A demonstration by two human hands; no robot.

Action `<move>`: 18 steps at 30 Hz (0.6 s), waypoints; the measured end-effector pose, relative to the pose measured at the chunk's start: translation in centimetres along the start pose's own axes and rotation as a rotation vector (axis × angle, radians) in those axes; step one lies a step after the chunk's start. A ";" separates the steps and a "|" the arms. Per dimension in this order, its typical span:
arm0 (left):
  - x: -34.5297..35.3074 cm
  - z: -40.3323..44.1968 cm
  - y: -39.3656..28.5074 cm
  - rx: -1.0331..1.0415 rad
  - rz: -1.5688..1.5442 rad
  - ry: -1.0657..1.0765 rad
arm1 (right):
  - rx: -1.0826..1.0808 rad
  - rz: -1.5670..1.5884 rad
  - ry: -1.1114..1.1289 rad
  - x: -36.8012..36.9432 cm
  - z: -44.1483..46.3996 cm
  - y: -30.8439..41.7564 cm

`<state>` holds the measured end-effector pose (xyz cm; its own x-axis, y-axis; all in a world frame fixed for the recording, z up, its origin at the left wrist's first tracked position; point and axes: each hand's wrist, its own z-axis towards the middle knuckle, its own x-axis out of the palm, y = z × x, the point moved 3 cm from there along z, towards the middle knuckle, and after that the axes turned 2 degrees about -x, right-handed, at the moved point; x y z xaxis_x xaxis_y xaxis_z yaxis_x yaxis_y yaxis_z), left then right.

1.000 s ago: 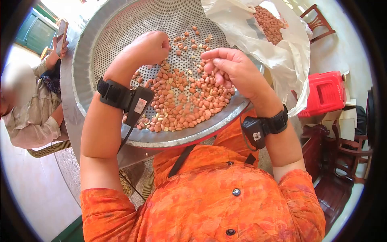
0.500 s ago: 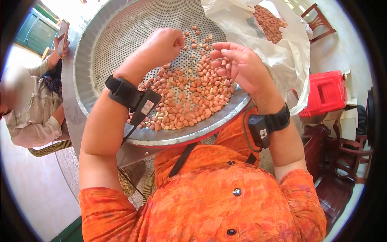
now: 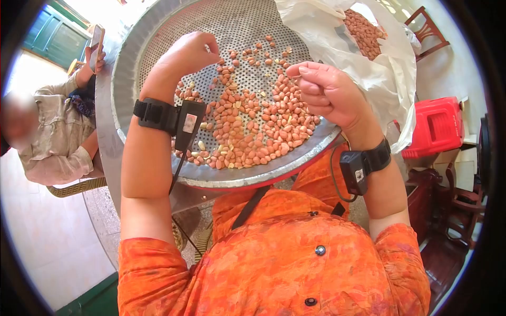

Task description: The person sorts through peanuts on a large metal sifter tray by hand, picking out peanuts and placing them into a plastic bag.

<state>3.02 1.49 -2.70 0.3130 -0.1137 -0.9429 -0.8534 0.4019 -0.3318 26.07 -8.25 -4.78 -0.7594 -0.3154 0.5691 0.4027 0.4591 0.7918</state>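
Observation:
Reddish-skinned peanuts (image 3: 247,139) lie spread over the near part of a large round perforated metal tray (image 3: 184,26), with a few paler kernels among them. My left hand (image 3: 191,52) hovers above the tray's left middle, fingers curled inward; whatever is inside is hidden. Over the right side of the peanuts, my right hand (image 3: 329,92) is closed, thumb and forefinger pinched together at a tiny pale bit too small to name. Black straps with small boxes circle both wrists.
A white plastic bag (image 3: 387,79) holding more peanuts (image 3: 363,34) overlaps the tray's right rim. A red plastic case (image 3: 435,126) and wooden chairs (image 3: 427,31) are to the right. At left, another person (image 3: 58,131) sits holding a phone (image 3: 96,47).
My right hand has gone from spread fingers with peanuts near the palm to a pinch. My left hand has shifted slightly left over the tray, still curled. The view has shifted a little.

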 end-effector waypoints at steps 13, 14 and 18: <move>3.4 0.0 -1.5 0.087 -0.015 0.149 | -0.077 -0.050 -0.164 -0.3 0.1 0.0; 3.4 -0.1 -1.7 0.109 0.020 0.141 | -0.074 -0.047 -0.153 -0.4 0.1 0.0; 3.8 -0.7 -2.4 0.206 0.085 0.034 | -0.094 -0.062 -0.192 -0.4 0.2 0.0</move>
<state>5.92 -0.49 -5.48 0.2267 -0.1002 -0.9688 -0.7722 0.5877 -0.2415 26.29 -7.92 -5.05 -0.8639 -0.1722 0.4732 0.3914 0.3617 0.8461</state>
